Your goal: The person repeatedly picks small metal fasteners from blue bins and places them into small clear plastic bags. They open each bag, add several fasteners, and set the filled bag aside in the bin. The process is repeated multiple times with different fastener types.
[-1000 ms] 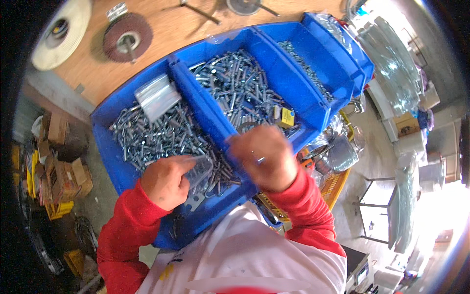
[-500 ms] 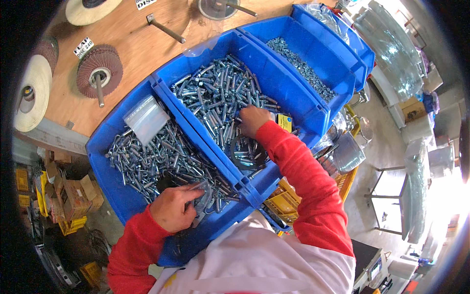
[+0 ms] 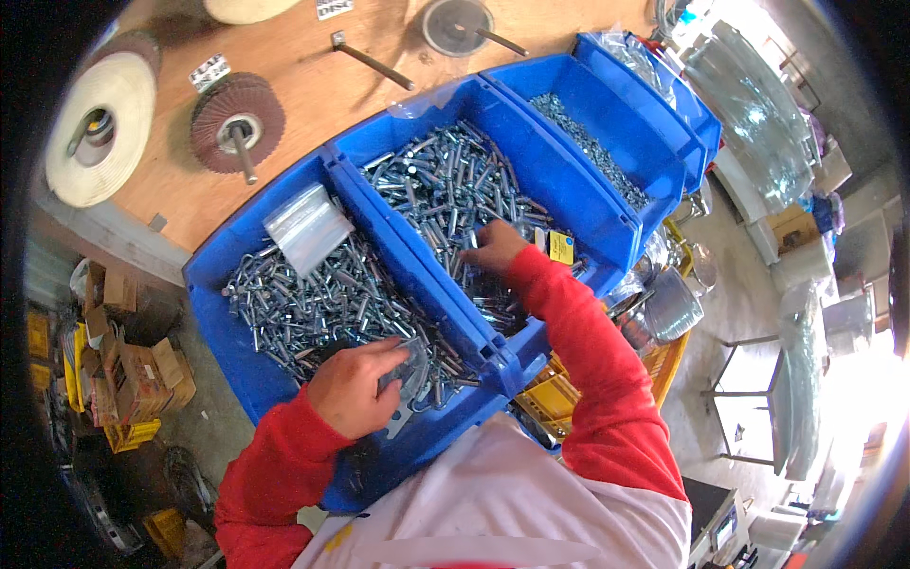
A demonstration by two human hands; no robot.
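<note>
Bolts under right hand, fingers' grip unclear; left hand clutching bag.

From my feed the scene is bright and colours read strong. Daylight pours in from the right, where the floor washes out to near white. The bolts throw small glints. My left hand casts a soft shadow beneath itself. Focus is sharp at the centre; the fisheye bends the blue bins and a black vignette rings the corners.
</note>
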